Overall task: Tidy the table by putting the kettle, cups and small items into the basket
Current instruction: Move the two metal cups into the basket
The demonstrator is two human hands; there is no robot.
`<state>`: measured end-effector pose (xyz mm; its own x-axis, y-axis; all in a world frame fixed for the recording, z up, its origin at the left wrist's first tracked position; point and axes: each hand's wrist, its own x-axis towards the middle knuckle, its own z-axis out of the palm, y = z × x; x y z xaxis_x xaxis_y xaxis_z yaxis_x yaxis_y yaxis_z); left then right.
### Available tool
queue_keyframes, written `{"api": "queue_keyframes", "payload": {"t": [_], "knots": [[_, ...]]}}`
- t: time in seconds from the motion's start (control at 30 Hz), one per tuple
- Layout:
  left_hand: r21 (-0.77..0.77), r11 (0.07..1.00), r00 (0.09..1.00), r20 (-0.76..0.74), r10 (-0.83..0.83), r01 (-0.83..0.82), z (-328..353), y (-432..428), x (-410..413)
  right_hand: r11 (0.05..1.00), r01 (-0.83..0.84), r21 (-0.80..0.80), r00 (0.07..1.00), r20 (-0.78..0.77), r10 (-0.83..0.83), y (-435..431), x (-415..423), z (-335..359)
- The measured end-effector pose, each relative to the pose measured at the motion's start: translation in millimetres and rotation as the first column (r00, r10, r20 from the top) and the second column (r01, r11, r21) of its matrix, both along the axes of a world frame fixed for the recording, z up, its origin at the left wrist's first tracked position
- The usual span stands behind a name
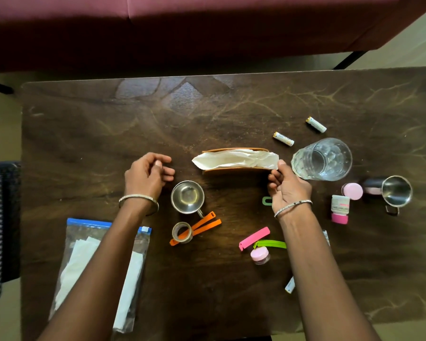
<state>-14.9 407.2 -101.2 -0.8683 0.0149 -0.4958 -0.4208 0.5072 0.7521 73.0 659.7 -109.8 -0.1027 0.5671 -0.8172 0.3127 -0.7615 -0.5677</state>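
Lower left, nearest: clear zip-top plastic bag with a blue seal (79, 254), white paper inside, flat on the dark brown wooden table (108, 131).

Left hand (146, 177) hovers mid-frame with fingers loosely curled, holding nothing. Right hand (289, 188) pinches the right end of the tan wooden napkin holder stuffed with white paper (234, 161), centre frame.

Small handled steel cup (187, 196) sits just below the left hand. Second steel cup (396, 190) is far right. Clear faceted glass tumbler (322, 158) is just beside the right hand. Two white batteries (283, 139) lie above it.

Kettle and basket are not in view.

Handling, as judged:
- Steel cups look light and rigid; take by handle or rim.
- Tumbler is fragile and likely slick; wrap fingers round its wall.
- Batteries will probably roll; pinch at mid-length.
- Holder is stiff but its paper is loose, so keep it level.
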Motion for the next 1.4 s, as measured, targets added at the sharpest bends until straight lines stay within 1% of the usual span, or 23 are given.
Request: {"api": "queue_keyframes", "payload": {"t": [0.03, 0.1, 0.17, 0.23, 0.3, 0.33, 0.4, 0.47, 0.53, 0.63, 0.7, 0.8, 0.9, 0.97, 1.03, 1.1, 1.13, 1.17, 1.2, 1.23, 1.27, 1.3, 1.4], "knots": [[-0.034, 0.999, 0.998, -0.054, -0.038, 0.037, 7, -4, 8, 1.0, 0.006, -0.006, 1.0, 0.011, -0.006, -2, 4, 3], [-0.129, 0.978, 0.972, -0.151, -0.181, 0.162, 24, -11, 26, 1.0, 0.01, -0.022, 0.999, 0.035, -0.009, -9, 14, 14], [-0.183, 0.928, 0.911, -0.203, -0.36, 0.325, 39, -17, 43, 0.999, 0.006, -0.033, 0.998, 0.057, -0.004, -16, 29, 27], [-0.251, 0.838, 0.825, -0.187, -0.533, 0.484, 46, -20, 56, 0.999, -0.026, -0.022, 0.997, 0.067, 0.027, -24, 46, 39], [-0.364, 0.716, 0.738, -0.104, -0.667, 0.596, 49, -19, 66, 0.997, -0.076, 0.003, 0.995, 0.071, 0.075, -32, 64, 51], [-0.41, 0.662, 0.704, -0.065, -0.707, 0.627, 49, -16, 69, 0.996, -0.093, 0.015, 0.994, 0.062, 0.092, -36, 72, 55], [-0.485, 0.576, 0.652, -0.016, -0.758, 0.658, 46, -10, 70, 0.994, -0.108, 0.033, 0.994, 0.04, 0.106, -40, 87, 60], [-0.555, 0.51, 0.615, 0.002, -0.789, 0.657, 41, -5, 68, 0.991, -0.125, 0.051, 0.991, 0.043, 0.123, -41, 100, 60], [-0.617, 0.475, 0.603, -0.001, -0.798, 0.627, 38, -2, 64, 0.986, -0.153, 0.069, 0.987, 0.061, 0.149, -37, 110, 60], [-0.692, 0.448, 0.585, -0.047, -0.81, 0.566, 33, 0, 63, 0.981, -0.174, 0.084, 0.984, 0.062, 0.169, -27, 118, 55], [-0.705, 0.449, 0.579, -0.067, -0.813, 0.549, 29, 1, 61, 0.979, -0.179, 0.098, 0.983, 0.059, 0.174, -19, 121, 51], [-0.718, 0.474, 0.6, -0.098, -0.794, 0.51, 29, 4, 61, 0.976, -0.189, 0.108, 0.982, 0.033, 0.186, -1, 124, 49], [-0.724, 0.47, 0.622, -0.073, -0.78, 0.505, 37, 10, 64, 0.973, -0.209, 0.095, 0.978, 0.026, 0.208, 18, 132, 56], [-0.724, 0.486, 0.652, -0.066, -0.755, 0.49, 46, 18, 70, 0.971, -0.223, 0.088, 0.975, 0.004, 0.223, 37, 139, 66], [-0.743, 0.503, 0.677, -0.091, -0.731, 0.442, 54, 26, 79, 0.96, -0.258, 0.106, 0.965, -0.009, 0.26, 60, 146, 77], [-0.772, 0.519, 0.686, -0.153, -0.711, 0.366, 64, 36, 90, 0.936, -0.311, 0.165, 0.95, 0.031, 0.311, 88, 154, 89], [-0.779, 0.536, 0.695, -0.188, -0.694, 0.325, 68, 41, 96, 0.907, -0.354, 0.229, 0.935, 0.084, 0.343, 104, 160, 94], [-0.776, 0.561, 0.709, -0.221, -0.67, 0.288, 72, 48, 104, 0.851, -0.417, 0.318, 0.909, 0.163, 0.384, 120, 165, 99], [-0.763, 0.594, 0.73, -0.252, -0.636, 0.255, 77, 54, 111, 0.76, -0.501, 0.415, 0.865, 0.262, 0.427, 135, 169, 102], [-0.738, 0.636, 0.755, -0.278, -0.593, 0.228, 82, 62, 119, 0.646, -0.584, 0.491, 0.811, 0.364, 0.457, 151, 173, 107], [-0.708, 0.674, 0.781, -0.293, -0.552, 0.211, 86, 70, 127, 0.54, -0.647, 0.539, 0.763, 0.447, 0.467, 165, 174, 111], [-0.678, 0.707, 0.803, -0.298, -0.516, 0.202, 90, 79, 135, 0.468, -0.686, 0.557, 0.727, 0.497, 0.473, 179, 175, 113], [-0.574, 0.797, 0.85, -0.312, -0.425, 0.189, 100, 104, 157, 0.383, -0.779, 0.497, 0.625, 0.564, 0.54, 214, 166, 112]]}}
